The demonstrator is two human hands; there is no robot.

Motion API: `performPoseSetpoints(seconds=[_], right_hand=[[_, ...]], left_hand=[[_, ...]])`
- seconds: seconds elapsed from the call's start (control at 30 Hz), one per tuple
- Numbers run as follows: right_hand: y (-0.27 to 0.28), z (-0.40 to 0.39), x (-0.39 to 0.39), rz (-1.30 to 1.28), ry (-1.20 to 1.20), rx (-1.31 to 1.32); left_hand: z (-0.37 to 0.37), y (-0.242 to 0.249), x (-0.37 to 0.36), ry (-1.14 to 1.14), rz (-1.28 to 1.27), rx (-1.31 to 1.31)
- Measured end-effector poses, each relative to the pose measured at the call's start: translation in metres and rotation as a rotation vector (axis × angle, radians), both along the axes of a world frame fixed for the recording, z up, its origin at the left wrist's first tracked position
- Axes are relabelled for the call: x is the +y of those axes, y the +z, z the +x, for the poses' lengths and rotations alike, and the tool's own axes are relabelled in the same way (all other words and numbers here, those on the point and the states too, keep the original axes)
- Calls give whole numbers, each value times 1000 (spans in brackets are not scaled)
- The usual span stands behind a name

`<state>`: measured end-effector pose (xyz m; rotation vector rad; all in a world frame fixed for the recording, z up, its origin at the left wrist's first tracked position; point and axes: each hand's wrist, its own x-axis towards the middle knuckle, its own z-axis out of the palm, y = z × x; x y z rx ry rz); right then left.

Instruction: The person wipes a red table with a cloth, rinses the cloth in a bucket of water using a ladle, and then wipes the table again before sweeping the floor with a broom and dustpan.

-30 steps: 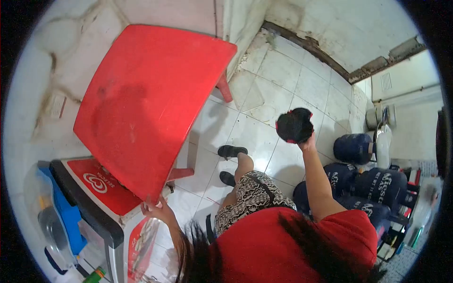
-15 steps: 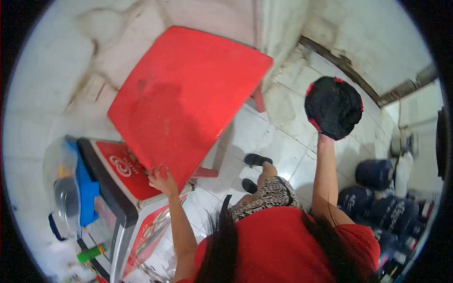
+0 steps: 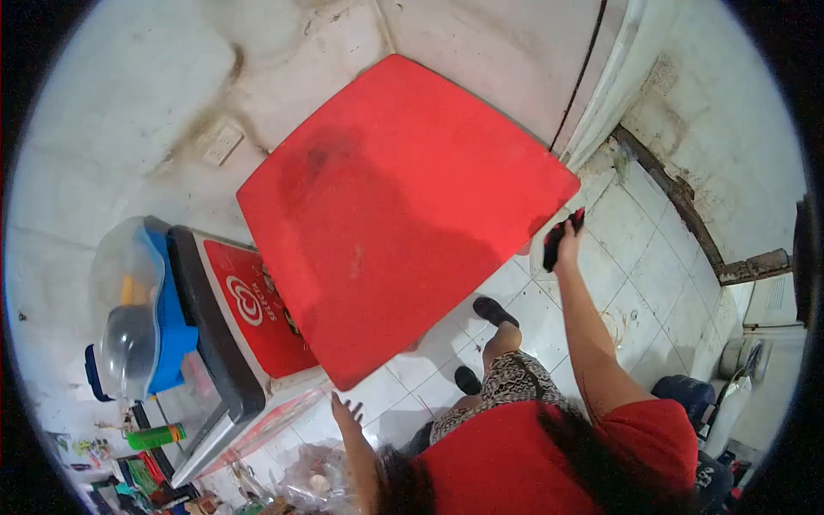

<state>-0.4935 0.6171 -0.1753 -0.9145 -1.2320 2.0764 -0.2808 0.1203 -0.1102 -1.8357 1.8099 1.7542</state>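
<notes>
The right hand (image 3: pixel 568 247) has its grip clenched on a folded black cloth (image 3: pixel 553 244) with red edging, by the right corner of the red desk (image 3: pixel 455 189). The left hand (image 3: pixel 349 419), released, fingers spread, is beside the near corner. A Selecta freezer (image 3: pixel 245 300) stands at left.

Light was moderate and whitish, falling from above and behind the camera, so 1 broad, soft-edged shadow (image 3: pixel 360 206) lay across the red tabletop (image 3: pixel 468 159). The floor tiles (image 3: pixel 631 275) carried fainter shading and a mild sheen, and the walls (image 3: pixel 112 112) looked pale and hazy. Fisheye distortion bowed the outer parts, with a bluish fringe fading into black corners. The black cloth (image 3: pixel 555 244) showed little detail; the lower-left clutter (image 3: pixel 146 481) looked soft, while the tabletop's edges were fairly crisp.
</notes>
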Motion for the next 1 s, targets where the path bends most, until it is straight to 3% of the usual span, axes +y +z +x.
performPoseSetpoints(seconds=[0.03,0.07,0.1,0.13,0.17,0.2,0.27,0.3,0.33,0.4,0.53,0.6,0.63,0.67,0.73,0.8,0.93,1.0], right_hand=[[23,-5,-19,-212,123,-111],[-5,-27,-24,-57,44,-280],[-32,-41,-27,96,-60,-257],[-18,-50,-48,252,-163,-240],[6,-52,-55,197,-181,-361],[7,-56,-49,194,-185,-372],[-2,-60,-38,475,-183,-303],[-20,-66,-24,591,-211,-364],[-15,-69,-19,590,-210,-378],[15,-72,-13,515,-150,-504],[7,-76,-1,503,-129,-450],[19,-79,-5,575,-159,-850],[22,-79,-10,764,-237,-880],[24,-80,-12,757,-247,-885],[25,-84,-16,1452,73,-998],[38,-94,-53,1587,277,-888],[65,-79,-176,1753,863,-316],[50,-55,-231,1647,1115,40]], left_hand=[[-2,0,3,78,133,-39],[-2,-10,2,61,185,65],[-7,-23,-1,25,182,125],[-9,-35,-4,-10,181,179],[-7,-42,-4,-264,-3,224],[-10,-44,-2,-270,-3,213],[-8,-45,-1,-569,-277,137],[-11,-46,-2,-347,-110,112],[-8,-53,-3,-351,-110,98],[-1,-82,-5,234,149,222],[0,-73,7,216,246,247],[-6,-35,24,138,222,374],[-7,-29,19,-396,-66,204],[-8,-27,15,-923,-362,16],[-10,-24,10,-1003,-420,116],[-21,-15,10,-153,254,-33],[-22,0,7,-352,176,-161],[-24,3,2,-382,149,-213]])
